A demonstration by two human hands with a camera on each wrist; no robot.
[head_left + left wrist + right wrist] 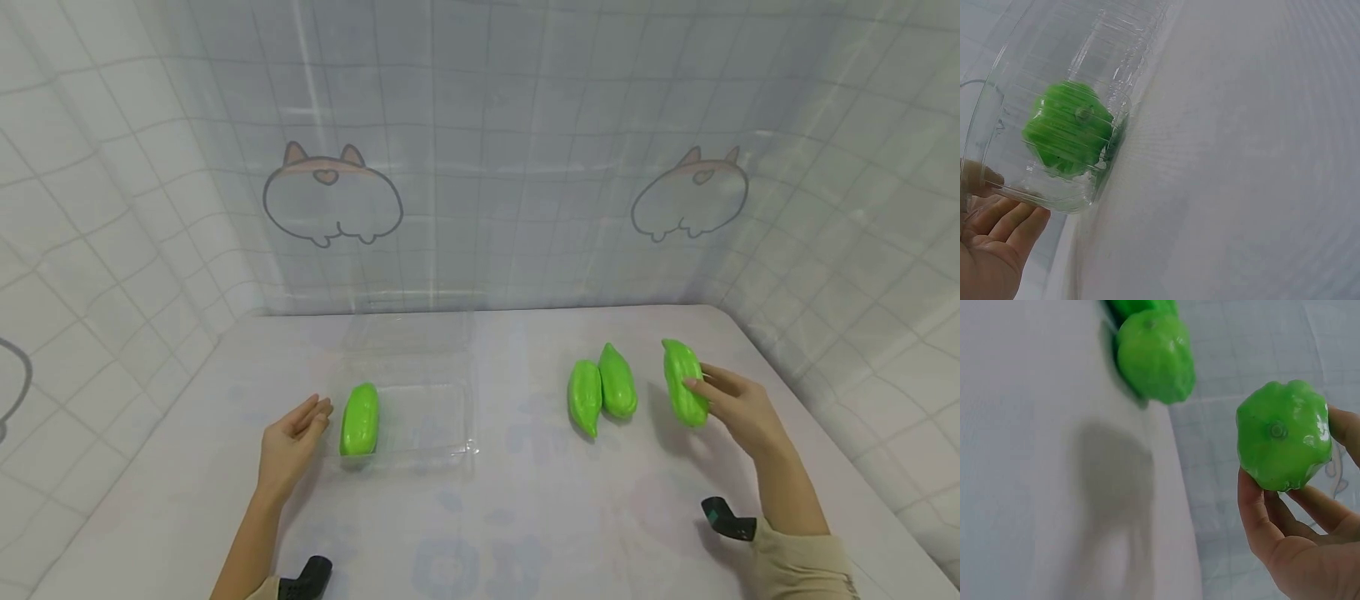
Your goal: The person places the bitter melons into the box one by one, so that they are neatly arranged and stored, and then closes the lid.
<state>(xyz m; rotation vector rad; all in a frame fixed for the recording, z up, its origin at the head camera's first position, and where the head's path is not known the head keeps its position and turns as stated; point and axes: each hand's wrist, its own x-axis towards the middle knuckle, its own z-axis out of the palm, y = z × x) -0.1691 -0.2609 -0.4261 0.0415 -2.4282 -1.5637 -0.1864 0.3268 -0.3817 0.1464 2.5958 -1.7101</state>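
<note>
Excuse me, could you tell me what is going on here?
A person's right hand holds a glossy green vegetable above the table. The left hand is at the left edge of a clear plastic container, where one matching vegetable lies. Two more vegetables lie side by side between the container and the right hand.

Looks like a small, curtained-off booth; impossible to say whether in a home, lab or workshop. Walled on left, far and right by shiny, pale plastic curtains (480,167) with grey grid lines, printed on the far side with grey-outlined, brown-eared cartoon animal rumps (332,200). Fitted closely around a white table (562,500) with faint blue floral print.
</note>
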